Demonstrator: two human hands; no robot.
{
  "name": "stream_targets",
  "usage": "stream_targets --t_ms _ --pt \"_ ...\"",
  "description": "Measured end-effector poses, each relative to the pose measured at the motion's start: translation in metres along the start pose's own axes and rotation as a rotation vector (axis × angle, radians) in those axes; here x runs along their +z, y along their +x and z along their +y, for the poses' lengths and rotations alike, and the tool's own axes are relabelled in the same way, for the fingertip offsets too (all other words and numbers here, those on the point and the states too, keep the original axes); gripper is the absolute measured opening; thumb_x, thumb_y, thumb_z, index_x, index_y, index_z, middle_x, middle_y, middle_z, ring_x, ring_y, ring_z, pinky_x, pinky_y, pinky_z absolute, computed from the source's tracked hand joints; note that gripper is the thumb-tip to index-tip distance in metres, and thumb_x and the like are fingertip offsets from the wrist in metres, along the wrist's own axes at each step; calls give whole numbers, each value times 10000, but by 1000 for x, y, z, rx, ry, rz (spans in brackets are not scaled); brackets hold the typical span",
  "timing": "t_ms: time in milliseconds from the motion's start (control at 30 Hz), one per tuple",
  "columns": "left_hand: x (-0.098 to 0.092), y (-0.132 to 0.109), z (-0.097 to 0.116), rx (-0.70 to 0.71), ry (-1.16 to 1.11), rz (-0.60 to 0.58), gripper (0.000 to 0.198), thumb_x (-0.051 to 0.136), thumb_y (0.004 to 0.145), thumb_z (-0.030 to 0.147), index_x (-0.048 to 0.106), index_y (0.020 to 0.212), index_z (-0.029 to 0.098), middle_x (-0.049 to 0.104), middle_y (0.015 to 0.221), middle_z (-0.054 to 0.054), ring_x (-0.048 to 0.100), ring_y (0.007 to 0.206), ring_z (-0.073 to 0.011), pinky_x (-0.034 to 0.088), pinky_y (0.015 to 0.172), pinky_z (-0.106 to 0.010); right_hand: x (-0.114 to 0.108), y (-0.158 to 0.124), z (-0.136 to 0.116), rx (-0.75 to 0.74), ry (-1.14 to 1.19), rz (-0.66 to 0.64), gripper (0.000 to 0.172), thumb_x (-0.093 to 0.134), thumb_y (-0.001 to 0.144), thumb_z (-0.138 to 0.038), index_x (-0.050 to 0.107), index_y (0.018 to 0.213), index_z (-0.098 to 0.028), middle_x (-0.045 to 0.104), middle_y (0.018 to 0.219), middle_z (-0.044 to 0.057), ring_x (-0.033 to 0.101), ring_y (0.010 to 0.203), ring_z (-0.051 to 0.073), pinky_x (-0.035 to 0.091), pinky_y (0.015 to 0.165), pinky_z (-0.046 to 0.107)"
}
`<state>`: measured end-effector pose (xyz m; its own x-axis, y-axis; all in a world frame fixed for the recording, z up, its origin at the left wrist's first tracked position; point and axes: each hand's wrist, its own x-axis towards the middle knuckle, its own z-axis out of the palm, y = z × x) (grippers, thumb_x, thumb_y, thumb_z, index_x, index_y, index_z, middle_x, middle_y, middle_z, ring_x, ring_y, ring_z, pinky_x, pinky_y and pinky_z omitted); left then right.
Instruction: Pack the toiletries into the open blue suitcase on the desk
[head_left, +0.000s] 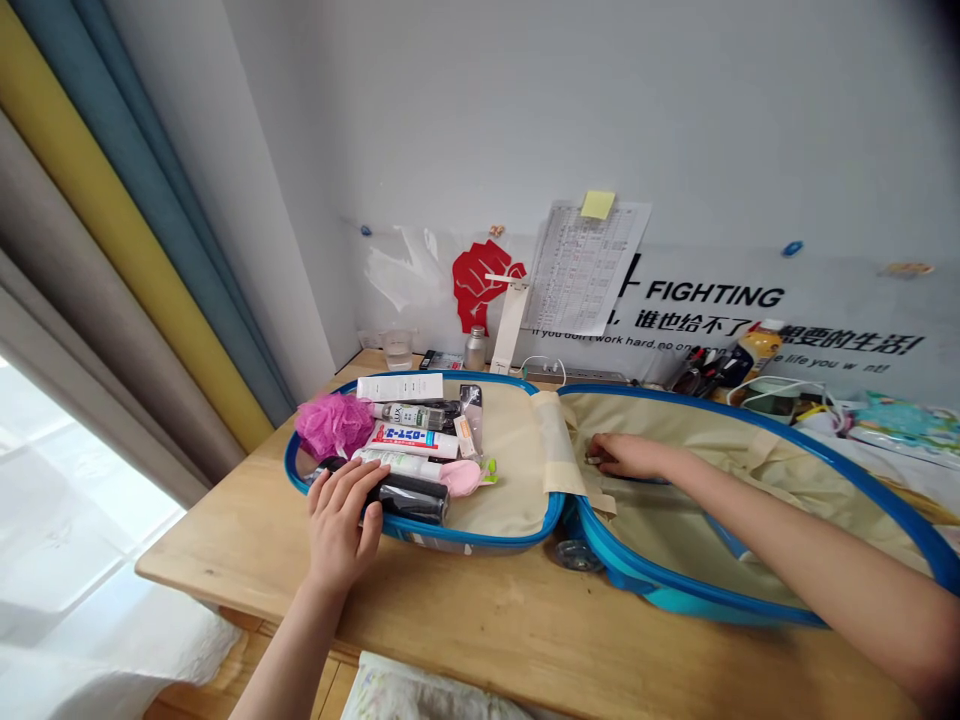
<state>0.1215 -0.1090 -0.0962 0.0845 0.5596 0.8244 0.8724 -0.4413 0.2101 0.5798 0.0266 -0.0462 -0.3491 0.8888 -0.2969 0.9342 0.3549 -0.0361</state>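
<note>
A blue suitcase lies open on a wooden table, its two beige-lined halves spread side by side. My left hand rests at the front left rim, fingers stretched over the end of a black cylinder-shaped item. Around it in the left half lie a pink bath puff, a toothpaste tube, a LUX tube, a white box and a pink rounded item. Inside the right half, my right hand has its fingers closed near the hinge side; what they pinch is too small to name.
Behind the suitcase stand a clear cup, a small metallic bottle and a power strip. A bottle with an orange label, pens and cables crowd the back right. Curtains hang at the left, beyond the table's edge.
</note>
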Motion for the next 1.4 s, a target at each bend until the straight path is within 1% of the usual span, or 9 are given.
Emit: stream_targets --t_ms 167,333,467,567,733,867,1033,1200,1400 --pt "0 -1 -1 -4 -10 -12 353 407 963 299 633 1231 260 708 1174 -67 598 1173 -251 289 1097 -418 4 3 -13 58 -76 -20 288 544 771 -181 634 1044 -165 729 986 137 687 863 252 461 723 323" --pt "0 -1 0 -14 -10 -14 350 409 959 295 635 1222 254 706 1187 -67 594 1180 -250 288 1096 -412 -2 2 -16 102 -90 24 209 506 838 -201 640 995 -169 724 925 134 682 804 242 442 686 313" --pt "0 -1 0 -28 -15 -7 359 412 954 306 639 1229 266 709 1181 -63 597 1181 -253 282 1104 -415 -34 -7 -10 109 -62 118 210 462 881 -248 640 976 -187 724 956 129 677 818 235 450 680 308" --pt "1 -1 0 -17 -8 -1 352 408 957 305 636 1222 262 710 1177 -64 602 1167 -253 287 1095 -415 -67 -14 -14 49 -17 210 325 375 933 -337 633 1075 -200 715 1075 128 673 888 234 473 719 319" --pt "-1 2 3 -1 1 12 339 395 965 294 629 1207 248 711 1168 -70 601 1161 -254 290 1082 -417 -95 -13 -72 -191 35 249 405 381 936 -401 654 1181 -229 696 1195 90 655 995 222 489 828 330" --pt "-2 3 4 9 0 19 329 395 968 289 632 1194 248 716 1152 -66 607 1148 -248 290 1082 -413 -89 3 -140 -381 41 171 326 493 886 -268 715 1124 -253 722 1146 49 656 1016 189 471 876 289" --pt "-1 1 1 23 16 1 334 392 976 283 627 1207 230 714 1167 -74 602 1158 -249 301 1069 -415 -73 28 -201 -428 -8 117 254 578 820 -185 760 993 -226 744 974 57 659 883 187 434 744 264" --pt "0 -1 0 -3 18 -14 346 391 972 297 638 1205 232 708 1195 -74 591 1189 -251 293 1082 -421 -65 35 -226 -383 -62 84 168 592 822 -200 756 839 -167 723 836 87 633 776 187 366 644 266" --pt "0 -1 1 -23 -2 -10 351 401 964 301 641 1217 255 708 1194 -64 594 1186 -249 298 1086 -424 -60 33 -230 -325 -56 72 156 595 831 -212 744 835 -167 726 866 88 630 798 186 329 623 262"
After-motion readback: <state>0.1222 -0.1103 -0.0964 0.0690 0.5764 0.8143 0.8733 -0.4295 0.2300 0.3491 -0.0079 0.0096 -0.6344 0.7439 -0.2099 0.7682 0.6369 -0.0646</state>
